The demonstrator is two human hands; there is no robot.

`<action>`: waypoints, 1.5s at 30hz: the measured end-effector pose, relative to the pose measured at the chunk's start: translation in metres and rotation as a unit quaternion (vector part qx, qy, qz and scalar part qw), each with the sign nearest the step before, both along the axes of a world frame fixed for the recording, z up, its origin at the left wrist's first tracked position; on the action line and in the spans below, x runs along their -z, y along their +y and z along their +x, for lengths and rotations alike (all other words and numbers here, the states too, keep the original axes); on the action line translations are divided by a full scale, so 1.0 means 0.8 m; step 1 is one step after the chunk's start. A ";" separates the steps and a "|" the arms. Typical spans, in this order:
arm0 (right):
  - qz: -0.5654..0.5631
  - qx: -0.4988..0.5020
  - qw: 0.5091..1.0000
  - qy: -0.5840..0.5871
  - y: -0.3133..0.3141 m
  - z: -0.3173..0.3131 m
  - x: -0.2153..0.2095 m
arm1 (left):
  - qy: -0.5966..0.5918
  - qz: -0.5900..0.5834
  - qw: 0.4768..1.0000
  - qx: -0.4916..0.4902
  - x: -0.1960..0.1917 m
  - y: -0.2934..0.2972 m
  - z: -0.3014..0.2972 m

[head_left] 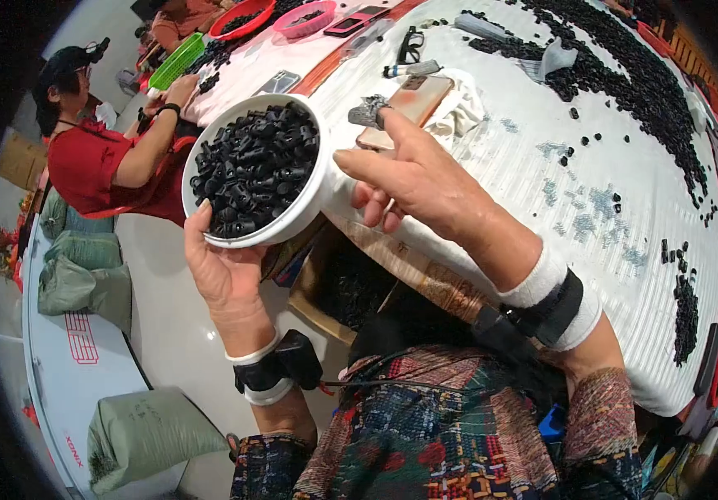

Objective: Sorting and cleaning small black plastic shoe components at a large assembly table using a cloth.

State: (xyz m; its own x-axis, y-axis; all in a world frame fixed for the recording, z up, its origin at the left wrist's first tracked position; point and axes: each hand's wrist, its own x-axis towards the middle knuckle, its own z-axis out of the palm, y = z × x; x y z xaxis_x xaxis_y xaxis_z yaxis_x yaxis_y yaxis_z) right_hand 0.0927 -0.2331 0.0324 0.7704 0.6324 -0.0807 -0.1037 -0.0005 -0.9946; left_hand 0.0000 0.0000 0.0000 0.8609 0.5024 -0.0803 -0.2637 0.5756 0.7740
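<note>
My left hand (230, 279) grips a white round bowl (323, 179) by its near left rim, the thumb over the edge. Small black plastic parts (255, 167) fill the bowl, which is tilted toward me. Just right of it, my right hand (413, 171) is open, its thumb and index finger spread and the other fingers loosely bent. The index fingertip has a dark grey, crumpled covering (368, 110). Beyond that hand, a phone in a clear, orange-edged case (413, 104) lies on the table beside a bunched white cloth (463, 108).
A white-covered table (492, 192) carries a long heap of black parts (625, 79), with gloves (552, 60) on it. Below the table's edge stands a carton (321, 304). A co-worker in red (100, 162) sits at the left, near a green basket (177, 62). Sacks (146, 433) stand along the left.
</note>
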 end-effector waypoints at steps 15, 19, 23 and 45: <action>-0.043 -0.065 0.997 0.001 -0.015 -0.023 0.018 | 0.068 -0.068 0.987 -0.126 0.110 0.062 -0.050; -0.054 -0.044 0.997 -0.018 -0.018 -0.022 0.022 | 0.118 -0.043 0.985 -0.119 0.151 0.067 -0.053; -0.045 -0.038 0.998 -0.010 -0.022 -0.023 0.026 | 0.147 -0.025 0.984 -0.099 0.210 0.086 -0.059; -0.075 -0.020 0.997 0.010 -0.034 -0.018 0.044 | 0.253 0.181 0.940 -0.142 0.249 0.044 -0.036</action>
